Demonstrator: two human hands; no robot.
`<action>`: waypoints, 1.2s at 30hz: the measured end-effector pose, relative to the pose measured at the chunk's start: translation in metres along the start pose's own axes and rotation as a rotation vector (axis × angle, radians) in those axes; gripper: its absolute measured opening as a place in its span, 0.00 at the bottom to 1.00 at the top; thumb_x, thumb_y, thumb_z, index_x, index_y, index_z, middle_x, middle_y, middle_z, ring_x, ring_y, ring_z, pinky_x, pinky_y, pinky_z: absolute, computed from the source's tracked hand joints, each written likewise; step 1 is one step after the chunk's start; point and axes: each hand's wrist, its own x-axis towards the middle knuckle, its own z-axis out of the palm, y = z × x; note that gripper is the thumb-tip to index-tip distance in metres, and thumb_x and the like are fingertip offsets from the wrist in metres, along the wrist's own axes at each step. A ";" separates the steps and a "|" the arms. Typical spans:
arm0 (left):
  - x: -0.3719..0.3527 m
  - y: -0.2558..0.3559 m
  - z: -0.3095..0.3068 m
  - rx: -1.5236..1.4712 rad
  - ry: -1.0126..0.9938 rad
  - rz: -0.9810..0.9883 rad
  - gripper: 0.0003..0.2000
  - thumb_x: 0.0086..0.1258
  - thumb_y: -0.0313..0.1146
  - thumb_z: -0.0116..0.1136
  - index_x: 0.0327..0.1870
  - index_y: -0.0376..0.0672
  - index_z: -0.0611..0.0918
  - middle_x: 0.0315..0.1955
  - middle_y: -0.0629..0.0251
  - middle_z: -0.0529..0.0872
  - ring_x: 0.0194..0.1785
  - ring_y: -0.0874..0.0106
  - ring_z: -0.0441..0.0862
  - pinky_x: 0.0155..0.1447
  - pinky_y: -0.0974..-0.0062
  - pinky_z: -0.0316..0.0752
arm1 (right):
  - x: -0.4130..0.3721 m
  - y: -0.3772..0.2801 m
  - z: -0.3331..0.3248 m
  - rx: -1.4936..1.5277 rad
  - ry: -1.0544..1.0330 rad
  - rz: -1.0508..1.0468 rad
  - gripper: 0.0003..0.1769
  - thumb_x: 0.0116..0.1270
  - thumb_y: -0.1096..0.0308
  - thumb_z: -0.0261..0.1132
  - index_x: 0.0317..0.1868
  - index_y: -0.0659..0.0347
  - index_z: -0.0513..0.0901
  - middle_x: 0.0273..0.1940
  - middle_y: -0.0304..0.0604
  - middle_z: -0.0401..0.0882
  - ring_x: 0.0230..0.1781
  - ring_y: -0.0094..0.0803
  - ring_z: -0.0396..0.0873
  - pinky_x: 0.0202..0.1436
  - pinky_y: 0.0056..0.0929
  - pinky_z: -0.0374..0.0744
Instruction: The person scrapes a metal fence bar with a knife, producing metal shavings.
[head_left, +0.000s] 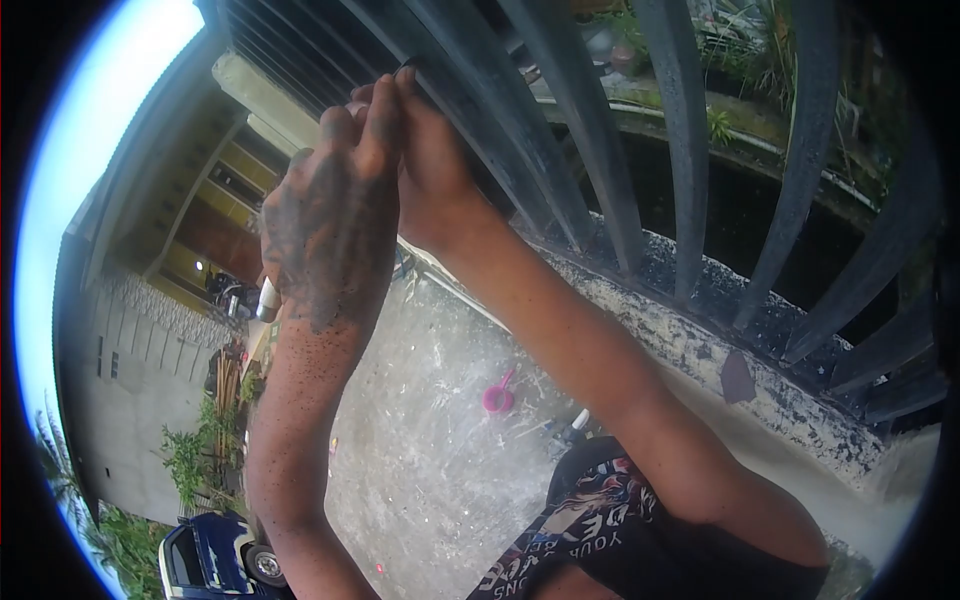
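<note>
My left hand (335, 215) is raised at the upper left, its back smeared with grey stains and its forearm speckled. The fingers are bent, and the index finger points toward the fence. My right hand (430, 165) is right beside it, partly covered by the left one, with its fingers closed near the left fingertips. A small dark bit shows at the fingertips, too small to name. Both hands are close to the dark grey metal fence bars (575, 110). What the fingers hold, if anything, is hidden.
The fence stands on a low wall (690, 335) with worn paint. On the concrete ground (420, 450) lies a pink dipper (498, 398). Farther off are a house (215, 205), plants (200, 455) and a dark blue vehicle (215, 555). Greenery (750, 60) shows beyond the bars.
</note>
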 end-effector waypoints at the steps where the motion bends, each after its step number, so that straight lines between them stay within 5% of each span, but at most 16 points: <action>1: 0.001 0.000 -0.001 -0.017 -0.024 -0.001 0.27 0.74 0.27 0.60 0.72 0.66 0.77 0.45 0.66 0.87 0.45 0.64 0.92 0.42 0.64 0.90 | 0.000 -0.001 0.000 -0.006 0.006 0.006 0.27 0.86 0.42 0.45 0.49 0.56 0.80 0.41 0.35 0.82 0.46 0.27 0.83 0.57 0.32 0.81; 3: 0.009 -0.007 -0.007 -0.068 -0.003 0.033 0.26 0.75 0.27 0.59 0.72 0.65 0.76 0.45 0.65 0.87 0.45 0.62 0.92 0.42 0.64 0.90 | 0.003 -0.003 0.002 -0.080 -0.043 0.002 0.25 0.87 0.43 0.43 0.50 0.53 0.78 0.46 0.32 0.79 0.55 0.22 0.78 0.69 0.29 0.74; 5: 0.010 -0.005 -0.006 -0.041 -0.010 0.014 0.26 0.75 0.27 0.59 0.72 0.65 0.76 0.45 0.65 0.87 0.46 0.61 0.92 0.41 0.64 0.90 | 0.003 -0.005 0.005 -0.096 -0.091 -0.004 0.26 0.87 0.42 0.43 0.49 0.54 0.78 0.45 0.32 0.79 0.55 0.22 0.79 0.68 0.29 0.74; 7: 0.006 -0.001 -0.005 -0.036 -0.029 0.001 0.27 0.75 0.26 0.60 0.72 0.66 0.76 0.45 0.65 0.87 0.45 0.63 0.92 0.41 0.64 0.90 | 0.001 -0.001 0.002 -0.011 -0.020 -0.001 0.26 0.86 0.43 0.45 0.49 0.55 0.80 0.41 0.35 0.83 0.45 0.27 0.83 0.56 0.32 0.80; 15: 0.011 -0.003 -0.003 -0.044 0.007 0.008 0.28 0.73 0.26 0.62 0.73 0.64 0.76 0.45 0.66 0.87 0.44 0.64 0.92 0.42 0.64 0.91 | 0.008 -0.006 0.003 -0.085 -0.026 -0.036 0.25 0.86 0.44 0.46 0.50 0.55 0.79 0.41 0.36 0.82 0.46 0.26 0.83 0.58 0.32 0.80; 17: 0.002 0.001 0.000 -0.054 0.000 -0.012 0.29 0.74 0.26 0.62 0.73 0.66 0.75 0.44 0.66 0.87 0.44 0.64 0.92 0.42 0.64 0.91 | -0.003 -0.004 0.003 -0.017 -0.030 0.002 0.26 0.87 0.45 0.43 0.49 0.56 0.78 0.42 0.35 0.80 0.49 0.22 0.80 0.65 0.26 0.76; 26: 0.003 -0.002 -0.001 -0.045 -0.021 -0.013 0.26 0.74 0.27 0.62 0.72 0.62 0.77 0.49 0.65 0.88 0.46 0.64 0.92 0.43 0.65 0.91 | 0.000 -0.001 0.003 -0.033 -0.104 -0.038 0.28 0.87 0.43 0.41 0.50 0.57 0.78 0.42 0.36 0.81 0.50 0.22 0.80 0.63 0.27 0.77; 29: -0.007 0.001 0.005 -0.048 0.053 0.011 0.27 0.73 0.26 0.62 0.72 0.64 0.77 0.47 0.66 0.88 0.45 0.63 0.92 0.43 0.64 0.91 | -0.011 0.000 0.003 -0.105 0.060 -0.025 0.28 0.87 0.43 0.41 0.50 0.57 0.78 0.42 0.36 0.81 0.50 0.22 0.80 0.63 0.26 0.76; 36: -0.004 0.002 0.002 -0.067 0.004 -0.018 0.29 0.74 0.25 0.60 0.73 0.67 0.75 0.48 0.66 0.87 0.44 0.63 0.92 0.43 0.63 0.91 | -0.005 -0.001 -0.002 -0.021 -0.080 -0.004 0.27 0.88 0.44 0.42 0.47 0.55 0.79 0.42 0.35 0.80 0.49 0.21 0.80 0.63 0.27 0.76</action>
